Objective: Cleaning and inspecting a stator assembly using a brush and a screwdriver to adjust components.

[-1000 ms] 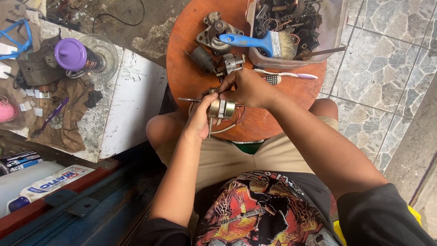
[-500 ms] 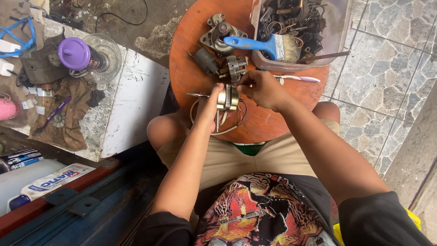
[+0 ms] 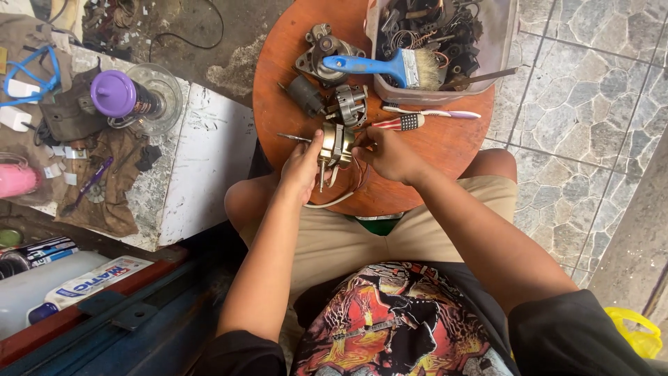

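Two hands meet at the small motor (image 3: 337,144), which we see near the front edge of the round wooden table (image 3: 452,150). Our left hand (image 3: 300,167) grasps its body; our right hand (image 3: 390,154) pinches its far side. Loose wires hang below it, so we judge the work unfinished; the screwdriver (image 3: 396,123) lies just beyond.

A round wooden table (image 3: 452,143) carries a clear plastic box (image 3: 497,49) of metal parts, motor pieces (image 3: 327,52), a screwdriver (image 3: 396,123) and a toothbrush (image 3: 431,112).
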